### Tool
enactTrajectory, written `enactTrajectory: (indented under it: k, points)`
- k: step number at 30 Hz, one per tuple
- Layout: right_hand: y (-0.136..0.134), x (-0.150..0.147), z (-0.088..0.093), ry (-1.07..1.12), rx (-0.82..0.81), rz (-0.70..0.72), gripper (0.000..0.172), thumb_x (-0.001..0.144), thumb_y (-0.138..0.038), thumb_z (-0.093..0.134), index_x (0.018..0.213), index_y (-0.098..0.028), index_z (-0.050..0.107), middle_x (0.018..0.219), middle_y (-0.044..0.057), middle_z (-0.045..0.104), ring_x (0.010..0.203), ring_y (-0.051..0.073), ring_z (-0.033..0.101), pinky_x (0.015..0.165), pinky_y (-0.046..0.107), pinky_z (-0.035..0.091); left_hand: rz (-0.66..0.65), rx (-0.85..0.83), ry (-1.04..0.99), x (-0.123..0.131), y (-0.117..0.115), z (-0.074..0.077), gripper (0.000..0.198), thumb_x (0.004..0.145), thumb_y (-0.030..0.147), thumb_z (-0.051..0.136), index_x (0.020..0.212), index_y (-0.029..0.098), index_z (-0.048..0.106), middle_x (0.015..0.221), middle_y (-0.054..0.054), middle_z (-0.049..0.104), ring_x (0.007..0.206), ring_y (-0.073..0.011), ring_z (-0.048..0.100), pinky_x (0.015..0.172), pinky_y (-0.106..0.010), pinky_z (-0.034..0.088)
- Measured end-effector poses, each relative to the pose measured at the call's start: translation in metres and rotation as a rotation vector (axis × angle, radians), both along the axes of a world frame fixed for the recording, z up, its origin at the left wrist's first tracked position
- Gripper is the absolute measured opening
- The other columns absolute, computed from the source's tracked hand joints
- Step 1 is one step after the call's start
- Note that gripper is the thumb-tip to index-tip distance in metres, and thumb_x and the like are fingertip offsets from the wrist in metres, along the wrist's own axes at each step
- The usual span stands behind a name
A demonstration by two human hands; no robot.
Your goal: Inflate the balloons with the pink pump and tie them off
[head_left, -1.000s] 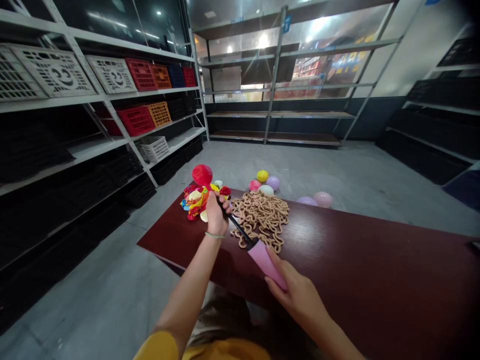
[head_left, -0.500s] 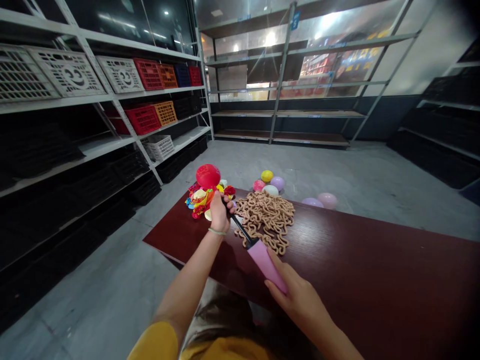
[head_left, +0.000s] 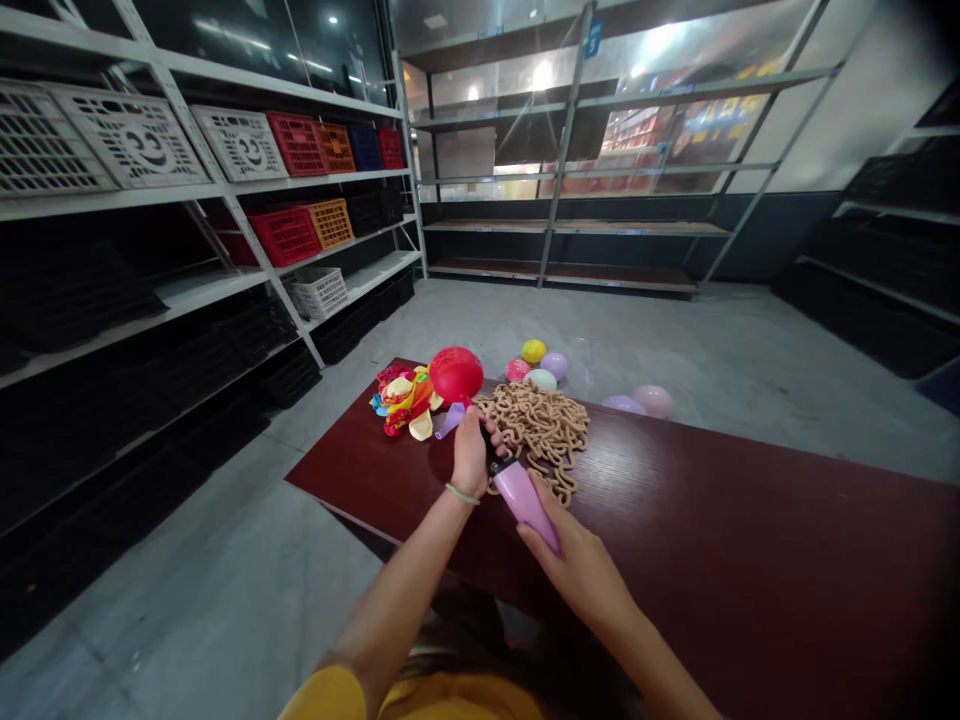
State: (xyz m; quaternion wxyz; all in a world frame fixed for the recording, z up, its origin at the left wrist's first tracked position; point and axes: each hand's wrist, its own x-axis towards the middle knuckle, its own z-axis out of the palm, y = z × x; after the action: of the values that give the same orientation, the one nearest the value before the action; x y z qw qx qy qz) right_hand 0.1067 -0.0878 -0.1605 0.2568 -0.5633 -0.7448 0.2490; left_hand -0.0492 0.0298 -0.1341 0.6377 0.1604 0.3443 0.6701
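A partly inflated red balloon sits on the end of a hand balloon pump with a pink body and black end. My left hand is closed around the pump's black end and the balloon's neck; the nozzle itself is hidden by the fingers. Around the pink body wraps my right hand. Left of the balloon lies a pile of uninflated balloons in several colours, with a purple uninflated balloon nearest my left hand. Just beyond the pump is a heap of tan rope-like loops.
A dark red-brown table carries these things. Several inflated balloons rest on the floor past its far edge, with pale purple ones farther right. Shelving with crates stands at left, and a metal rack at the back.
My hands have come closer together, and the black shaft between them has slid into the pink body. The red balloon has moved right and slightly down with my left hand, and looks larger.
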Motion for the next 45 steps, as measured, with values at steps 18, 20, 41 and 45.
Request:
enactTrajectory:
  k: [18, 20, 41, 45]
  points:
    - [-0.017, 0.008, 0.002, -0.009, 0.027, 0.044, 0.064, 0.096, -0.037, 0.052, 0.156, -0.034, 0.030, 0.139, 0.007, 0.062, 0.120, 0.027, 0.065, 0.094, 0.039, 0.057, 0.157, 0.190, -0.040, -0.062, 0.042, 0.037, 0.029, 0.095, 0.043, 0.056, 0.081, 0.021, 0.044, 0.063, 0.007, 0.039, 0.041, -0.0051, 0.036, 0.036, -0.015, 0.025]
    - [-0.008, 0.000, 0.007, 0.027, 0.013, 0.039, 0.064, 0.096, -0.036, 0.051, 0.156, -0.034, 0.029, 0.146, 0.006, 0.056, 0.129, 0.026, 0.058, 0.100, 0.041, 0.053, 0.131, 0.205, -0.037, -0.050, 0.032, 0.030, 0.029, 0.094, 0.043, 0.057, 0.081, 0.021, 0.044, 0.063, 0.006, 0.039, 0.042, -0.0052, 0.036, 0.037, -0.015, 0.027]
    - [-0.035, 0.031, -0.011, -0.055, 0.109, 0.085, 0.064, 0.097, -0.039, 0.053, 0.156, -0.033, 0.029, 0.122, 0.005, 0.070, 0.102, 0.024, 0.072, 0.084, 0.033, 0.060, 0.138, 0.146, -0.010, -0.055, 0.038, 0.028, 0.027, 0.098, 0.041, 0.049, 0.081, 0.021, 0.042, 0.061, 0.007, 0.039, 0.041, -0.0054, 0.035, 0.036, -0.015, 0.025]
    - [-0.016, 0.014, -0.007, -0.041, 0.001, 0.010, 0.060, 0.096, -0.040, 0.051, 0.154, -0.032, 0.035, 0.138, 0.006, 0.063, 0.115, 0.027, 0.068, 0.091, 0.039, 0.058, 0.117, 0.144, -0.035, -0.036, 0.028, 0.012, 0.029, 0.096, 0.044, 0.053, 0.082, 0.021, 0.042, 0.062, 0.007, 0.040, 0.042, -0.0054, 0.037, 0.037, -0.015, 0.027]
